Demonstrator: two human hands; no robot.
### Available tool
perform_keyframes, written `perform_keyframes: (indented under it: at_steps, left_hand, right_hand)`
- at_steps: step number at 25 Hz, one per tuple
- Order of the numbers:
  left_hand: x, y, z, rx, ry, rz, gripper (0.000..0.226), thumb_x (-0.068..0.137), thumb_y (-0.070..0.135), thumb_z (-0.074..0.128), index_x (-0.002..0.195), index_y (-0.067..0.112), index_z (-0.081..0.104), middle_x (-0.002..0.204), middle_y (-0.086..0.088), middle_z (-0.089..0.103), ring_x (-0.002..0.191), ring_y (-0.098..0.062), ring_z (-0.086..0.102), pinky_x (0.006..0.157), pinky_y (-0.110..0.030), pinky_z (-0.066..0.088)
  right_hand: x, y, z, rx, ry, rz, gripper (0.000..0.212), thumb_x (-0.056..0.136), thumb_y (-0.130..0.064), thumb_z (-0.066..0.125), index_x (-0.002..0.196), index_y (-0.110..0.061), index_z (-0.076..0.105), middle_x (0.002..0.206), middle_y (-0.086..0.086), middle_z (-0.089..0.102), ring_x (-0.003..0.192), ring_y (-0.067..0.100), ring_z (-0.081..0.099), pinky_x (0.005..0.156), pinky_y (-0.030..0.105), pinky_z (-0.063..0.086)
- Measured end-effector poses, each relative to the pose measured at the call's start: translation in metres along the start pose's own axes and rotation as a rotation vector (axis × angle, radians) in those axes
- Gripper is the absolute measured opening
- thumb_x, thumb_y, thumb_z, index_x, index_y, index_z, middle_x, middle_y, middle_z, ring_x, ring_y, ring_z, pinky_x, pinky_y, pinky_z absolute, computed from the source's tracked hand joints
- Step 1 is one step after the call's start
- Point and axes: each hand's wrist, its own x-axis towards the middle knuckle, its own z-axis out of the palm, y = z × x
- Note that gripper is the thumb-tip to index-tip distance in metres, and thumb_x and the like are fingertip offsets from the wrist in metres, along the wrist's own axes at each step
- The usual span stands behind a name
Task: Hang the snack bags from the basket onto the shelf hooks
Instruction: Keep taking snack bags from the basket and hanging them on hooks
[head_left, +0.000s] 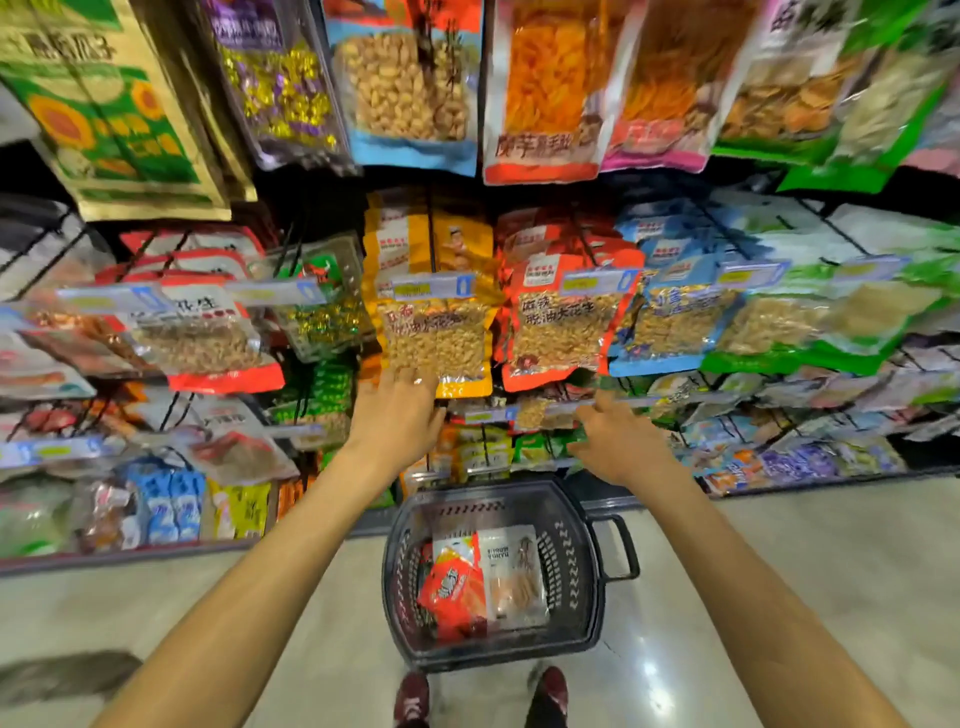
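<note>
Mid-frame, the left hand (400, 415) has straight fingers pressing the yellow bag (441, 343). The right hand (618, 441) is up at the hook rail (649, 401), grip too blurry to call. Two bags (457, 592) sit in the basket (597, 571), bottom centre. Best bet: steady the row, then thread the hole squarely.

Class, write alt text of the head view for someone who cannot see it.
A person's left hand touches the bottom of a yellow peanut bag hanging on a shop shelf, while the right hand reaches to a price strip below. Between the arms, a dark plastic basket on the floor holds a red snack bag and a white snack bag.
</note>
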Motion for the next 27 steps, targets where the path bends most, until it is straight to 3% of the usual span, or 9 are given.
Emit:
perform_keyframes:
  at_steps: [6,13,18,27]
  left_hand:
    - [0.001,0.039,0.089,-0.131,-0.185,-0.097,0.04,0.098,0.037,0.046,0.13,0.014,0.048,0.127,-0.013,0.056,0.119,-0.036,0.051,0.088,-0.047,0.045]
    - [-0.03,0.063,0.227,-0.306,-0.462,-0.215,0.038,0.095,0.031,0.051,0.128,0.014,0.053,0.116,-0.02,0.063,0.109,-0.039,0.059,0.082,-0.044,0.05]
    - [-0.041,0.05,0.355,-0.312,-0.639,-0.304,0.036,0.093,0.034,0.051,0.119,0.01,0.06,0.114,-0.021,0.066,0.105,-0.04,0.062,0.083,-0.044,0.051]
    - [-0.024,0.055,0.596,-0.54,-0.801,-0.429,0.036,0.096,0.025,0.047,0.126,0.006,0.055,0.125,-0.021,0.06,0.115,-0.039,0.057,0.091,-0.041,0.046]
  right_hand:
    - [0.044,0.03,0.084,-0.001,-0.204,-0.117,0.055,0.1,-0.041,0.048,0.147,-0.016,0.035,0.142,0.016,0.042,0.126,0.036,0.044,0.096,0.045,0.045]
    - [0.072,0.032,0.216,0.056,-0.47,-0.095,0.054,0.099,-0.042,0.047,0.145,-0.016,0.037,0.141,0.014,0.046,0.124,0.035,0.049,0.098,0.044,0.046]
    - [0.104,0.019,0.318,0.083,-0.486,-0.062,0.04,0.097,-0.035,0.047,0.13,-0.013,0.054,0.132,0.017,0.056,0.117,0.037,0.057,0.095,0.045,0.05]
    - [0.212,0.007,0.525,0.095,-0.596,0.064,0.043,0.098,-0.031,0.05,0.136,-0.01,0.049,0.138,0.015,0.052,0.126,0.035,0.051,0.097,0.041,0.046]
